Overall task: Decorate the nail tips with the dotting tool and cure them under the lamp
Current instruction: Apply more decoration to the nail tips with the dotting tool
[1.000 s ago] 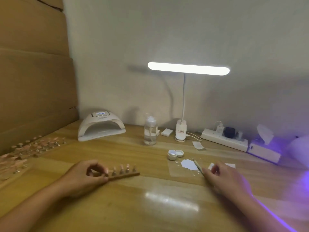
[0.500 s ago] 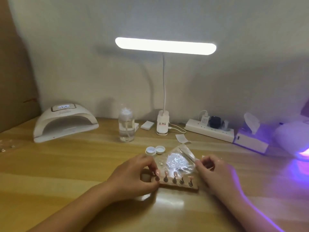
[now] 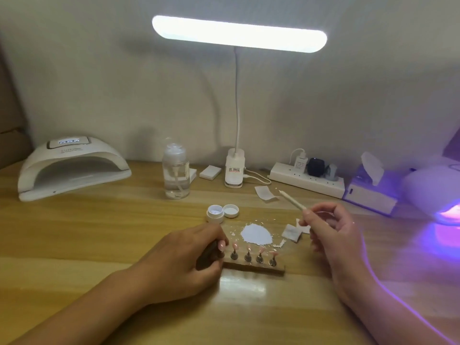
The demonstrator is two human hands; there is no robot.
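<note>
– Hands?
– Left hand (image 3: pixel 181 260) grips one end of the wooden strip (image 3: pixel 254 267) at frame centre, likely steadying the pink tips (image 3: pixel 260 249); right hand (image 3: pixel 331 235) pinches the slim white tool (image 3: pixel 292 200), point raised.
– Beyond?
– Chalky white blob (image 3: pixel 256 234) on the counter (image 3: pixel 99 232), just behind the tips; domed glossy lamp (image 3: pixel 72 170) sits far left.

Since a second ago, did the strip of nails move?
Yes. The strip slid right: it was left of the jar, now sits before the white patch.
</note>
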